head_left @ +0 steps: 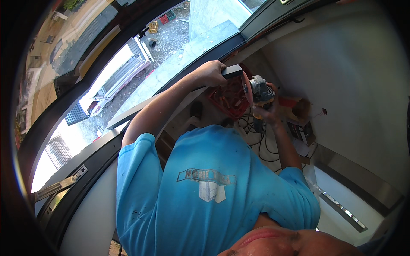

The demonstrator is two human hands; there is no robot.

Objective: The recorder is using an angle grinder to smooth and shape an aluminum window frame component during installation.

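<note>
My left hand (212,73) is closed around a long dark metal bar (232,71), near its pale cut end. The bar lies along the window ledge and passes partly behind my left forearm. In my right hand (270,110) is an angle grinder (259,87), its fingers wrapped round the yellow and black body. The grinder's reddish disc (247,87) stands upright close beside the bar's end. Whether disc and bar touch, I cannot tell.
Below my hands sits a red crate (225,110) with tools in it. Black cables (267,149) coil on the floor near a cardboard box (302,132). A dark window frame (222,50) borders the left, with a white truck (124,70) outside. A wall (350,85) rises at right.
</note>
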